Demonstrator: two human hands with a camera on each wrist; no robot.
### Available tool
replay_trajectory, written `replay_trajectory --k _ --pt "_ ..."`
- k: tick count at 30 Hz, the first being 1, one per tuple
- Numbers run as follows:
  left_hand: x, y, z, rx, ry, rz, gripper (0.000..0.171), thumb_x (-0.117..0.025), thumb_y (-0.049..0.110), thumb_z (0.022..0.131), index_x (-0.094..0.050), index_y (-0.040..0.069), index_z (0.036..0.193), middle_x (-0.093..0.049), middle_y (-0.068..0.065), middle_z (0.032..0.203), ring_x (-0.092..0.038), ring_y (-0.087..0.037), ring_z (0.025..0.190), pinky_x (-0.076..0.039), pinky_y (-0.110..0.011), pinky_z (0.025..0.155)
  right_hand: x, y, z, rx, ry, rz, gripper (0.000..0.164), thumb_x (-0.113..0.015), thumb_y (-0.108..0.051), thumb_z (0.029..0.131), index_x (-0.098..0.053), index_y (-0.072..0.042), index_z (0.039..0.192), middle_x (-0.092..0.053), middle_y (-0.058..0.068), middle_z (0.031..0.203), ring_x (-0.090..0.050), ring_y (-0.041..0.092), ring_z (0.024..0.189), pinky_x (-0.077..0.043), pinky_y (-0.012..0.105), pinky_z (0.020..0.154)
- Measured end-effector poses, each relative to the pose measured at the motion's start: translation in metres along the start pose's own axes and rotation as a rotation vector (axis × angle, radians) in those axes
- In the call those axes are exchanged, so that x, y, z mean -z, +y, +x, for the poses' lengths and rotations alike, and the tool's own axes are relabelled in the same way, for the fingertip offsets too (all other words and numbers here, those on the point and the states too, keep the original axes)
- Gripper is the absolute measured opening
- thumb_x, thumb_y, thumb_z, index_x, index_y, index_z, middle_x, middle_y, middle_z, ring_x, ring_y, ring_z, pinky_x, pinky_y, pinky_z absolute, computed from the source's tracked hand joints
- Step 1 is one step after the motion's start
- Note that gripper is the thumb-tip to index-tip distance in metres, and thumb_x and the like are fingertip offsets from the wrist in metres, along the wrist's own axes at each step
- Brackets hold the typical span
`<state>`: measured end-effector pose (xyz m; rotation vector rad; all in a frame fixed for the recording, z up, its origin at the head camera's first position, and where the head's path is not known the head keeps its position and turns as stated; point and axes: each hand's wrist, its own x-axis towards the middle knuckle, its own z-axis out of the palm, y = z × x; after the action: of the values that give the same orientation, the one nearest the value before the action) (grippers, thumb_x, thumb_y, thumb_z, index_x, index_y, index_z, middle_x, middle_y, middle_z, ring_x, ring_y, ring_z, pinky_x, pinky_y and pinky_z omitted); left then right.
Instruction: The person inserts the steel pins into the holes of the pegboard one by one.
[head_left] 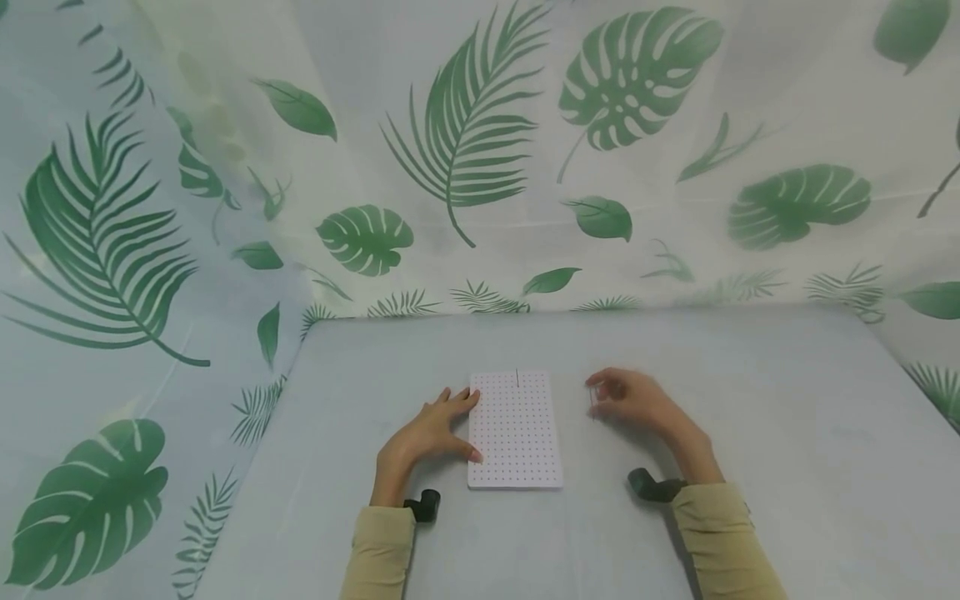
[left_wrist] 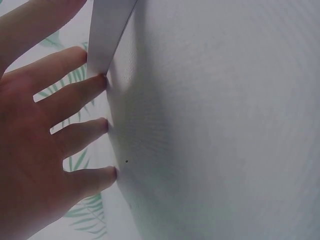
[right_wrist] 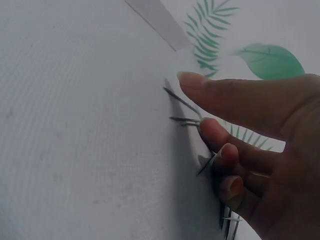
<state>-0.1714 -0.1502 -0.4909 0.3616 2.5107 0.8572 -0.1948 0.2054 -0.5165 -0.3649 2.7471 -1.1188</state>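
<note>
A white block with a grid of small dark dots or holes [head_left: 515, 429] lies on the table, and one thin dark pin [head_left: 517, 378] stands up near its far end. My left hand [head_left: 429, 429] rests against the block's left edge, fingers spread and fairly straight, with thumb and forefinger tips over the edge. To the right of the block, my right hand [head_left: 633, 402] holds several thin dark pins [right_wrist: 186, 103]. One pin spans from thumb to forefinger in the head view, while others poke out past the curled fingers in the right wrist view.
The block sits on a pale grey table [head_left: 750, 400]. A white curtain [head_left: 517, 50] with green leaf prints hangs behind and at the sides. Dark wrist-worn devices [head_left: 652, 486] stick out inward from both sleeves, low over the table.
</note>
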Motion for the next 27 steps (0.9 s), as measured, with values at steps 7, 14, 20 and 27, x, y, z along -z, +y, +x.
replay_trajectory --k 7,14,20,27 --pt "0.0004 0.0001 -0.0008 0.001 -0.007 -0.008 0.101 -0.093 0.025 0.074 -0.040 0.014 0.159 -0.030 -0.009 0.169 -0.011 -0.039 0.159 -0.010 -0.067 0.126 -0.0011 0.0001 -0.0011 -0.009 -0.036 -0.016 0.047 -0.087 -0.020 0.079 -0.069 -0.005 0.120 -0.066 0.004 0.094 -0.054 0.016 0.083 -0.046 0.032 0.076" --pt "0.0001 0.0006 -0.0025 -0.008 -0.007 -0.027 0.100 -0.092 0.023 0.074 -0.040 0.011 0.158 -0.030 -0.011 0.168 -0.011 -0.039 0.159 -0.009 -0.065 0.127 -0.0038 0.0015 -0.0002 -0.068 -0.076 -0.024 0.048 -0.086 -0.021 0.079 -0.067 -0.005 0.120 -0.062 0.004 0.095 -0.052 0.018 0.086 -0.045 0.033 0.076" --pt "-0.0004 0.0002 -0.0015 -0.023 -0.002 -0.026 0.100 -0.092 0.024 0.074 -0.040 0.010 0.158 -0.030 -0.011 0.168 -0.011 -0.040 0.159 -0.008 -0.065 0.127 -0.0041 0.0054 0.0007 -0.053 -0.060 -0.021 0.045 -0.086 -0.020 0.079 -0.068 -0.005 0.117 -0.062 0.003 0.093 -0.052 0.018 0.083 -0.044 0.033 0.074" --pt "-0.0013 -0.0003 -0.0014 -0.018 -0.001 -0.028 0.101 -0.093 0.024 0.073 -0.040 0.011 0.158 -0.030 -0.011 0.168 -0.011 -0.040 0.159 -0.009 -0.066 0.127 -0.0031 0.0051 -0.0002 -0.047 -0.017 -0.011 0.031 -0.081 -0.017 0.084 -0.071 -0.008 0.112 -0.067 0.001 0.093 -0.057 0.018 0.086 -0.048 0.033 0.077"
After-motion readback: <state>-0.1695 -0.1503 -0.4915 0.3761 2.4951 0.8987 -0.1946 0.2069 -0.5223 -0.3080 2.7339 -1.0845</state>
